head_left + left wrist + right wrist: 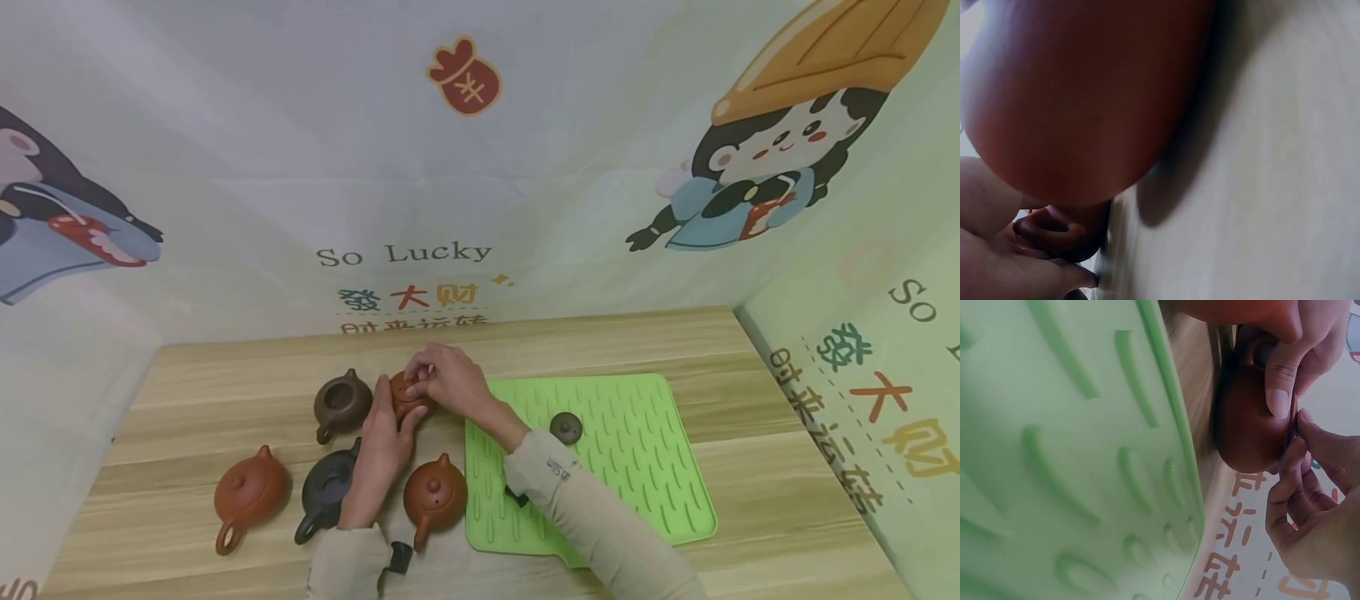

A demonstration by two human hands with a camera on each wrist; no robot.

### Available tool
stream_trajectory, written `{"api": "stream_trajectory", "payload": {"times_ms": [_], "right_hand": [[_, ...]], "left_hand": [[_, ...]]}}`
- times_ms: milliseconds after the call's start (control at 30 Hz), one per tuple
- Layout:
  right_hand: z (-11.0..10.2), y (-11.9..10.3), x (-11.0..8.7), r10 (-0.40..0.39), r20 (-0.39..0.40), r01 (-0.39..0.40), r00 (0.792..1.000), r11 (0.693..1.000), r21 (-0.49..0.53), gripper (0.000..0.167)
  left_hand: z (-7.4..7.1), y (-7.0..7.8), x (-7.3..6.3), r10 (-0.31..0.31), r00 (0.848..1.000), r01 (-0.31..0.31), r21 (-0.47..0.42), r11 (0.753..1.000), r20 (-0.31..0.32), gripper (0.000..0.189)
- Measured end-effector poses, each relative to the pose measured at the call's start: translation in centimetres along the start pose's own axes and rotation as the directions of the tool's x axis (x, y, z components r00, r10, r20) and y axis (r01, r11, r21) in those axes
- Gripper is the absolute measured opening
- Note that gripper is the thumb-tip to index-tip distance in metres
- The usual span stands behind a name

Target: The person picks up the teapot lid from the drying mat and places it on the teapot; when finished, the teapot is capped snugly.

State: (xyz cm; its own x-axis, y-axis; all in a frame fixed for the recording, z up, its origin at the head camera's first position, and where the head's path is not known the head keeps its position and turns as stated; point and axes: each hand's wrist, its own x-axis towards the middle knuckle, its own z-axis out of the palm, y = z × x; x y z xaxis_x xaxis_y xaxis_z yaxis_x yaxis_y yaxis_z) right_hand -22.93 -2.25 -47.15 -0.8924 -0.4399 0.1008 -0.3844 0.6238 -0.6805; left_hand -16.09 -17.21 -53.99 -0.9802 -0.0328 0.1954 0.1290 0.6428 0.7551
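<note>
A reddish-brown clay teapot [411, 408] stands on the wooden table beside the green mat's back left corner. My left hand [381, 450] holds its body, fingers along the left side and thumb on the near side; the right wrist view shows that thumb pressed on the clay. With thumb and fingertips, my right hand [455, 385] pinches at the teapot's lid [400, 388], which sits on the opening. The knob is hidden by the fingers. In the left wrist view, the held teapot's looped handle [1054, 232] shows near my fingers.
A dark brown lidless teapot [342, 403], a black teapot [324, 487] partly behind my left arm, and two reddish lidded teapots [251, 490] [435, 496] stand around. A dark lid [566, 428] lies on the ridged green mat [637, 467]. A printed cloth backdrop [555, 208] rises behind the table.
</note>
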Motion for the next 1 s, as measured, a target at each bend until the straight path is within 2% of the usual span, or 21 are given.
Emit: {"api": "stream_trajectory", "payload": {"times_ms": [133,333,500,633,733,800,867,1000], "right_hand": [[0.1,0.2,-0.3,-0.003,-0.009,0.003,1.000,1.000,-0.023,0.011],[0.4,0.5,-0.7,-0.018,-0.019,0.017,1.000,0.999,-0.036,0.014],[0.7,0.7,-0.5,-0.044,-0.002,0.044,0.999,0.999,0.007,0.019],[0.2,1.1,-0.7,-0.032,0.024,0.030,0.999,0.996,0.087,0.036],[-1.2,1.7,-1.6,-0.002,0.022,-0.002,1.000,0.986,0.165,0.045],[-2.8,2.3,-2.7,0.015,0.012,-0.017,1.000,0.981,0.195,0.042],[-4.8,3.2,-4.3,0.031,0.011,-0.032,0.999,0.979,0.200,0.037],[-8.9,5.9,-8.2,0.075,0.061,-0.083,0.995,0.984,0.159,0.027]], "left_hand": [[0.2,-0.3,0.1,-0.013,1.000,0.013,0.002,1.000,0.023,0.077],[-0.4,1.1,-0.1,-0.043,0.999,0.044,-0.031,0.999,0.027,0.077],[-0.6,1.2,-0.1,-0.048,0.998,0.048,-0.008,0.999,0.031,0.077],[-0.7,1.9,-0.1,-0.068,0.996,0.070,-0.027,0.997,0.059,0.077],[-0.8,2.4,-0.2,-0.093,0.993,0.096,-0.041,0.995,0.079,0.078],[-0.8,2.5,-0.2,-0.091,0.993,0.094,-0.037,0.995,0.076,0.078],[-0.9,2.5,-0.3,-0.087,0.994,0.090,-0.044,0.995,0.069,0.079],[-1.3,2.7,-0.1,-0.113,0.988,0.118,-0.044,0.992,0.102,0.080]]}}
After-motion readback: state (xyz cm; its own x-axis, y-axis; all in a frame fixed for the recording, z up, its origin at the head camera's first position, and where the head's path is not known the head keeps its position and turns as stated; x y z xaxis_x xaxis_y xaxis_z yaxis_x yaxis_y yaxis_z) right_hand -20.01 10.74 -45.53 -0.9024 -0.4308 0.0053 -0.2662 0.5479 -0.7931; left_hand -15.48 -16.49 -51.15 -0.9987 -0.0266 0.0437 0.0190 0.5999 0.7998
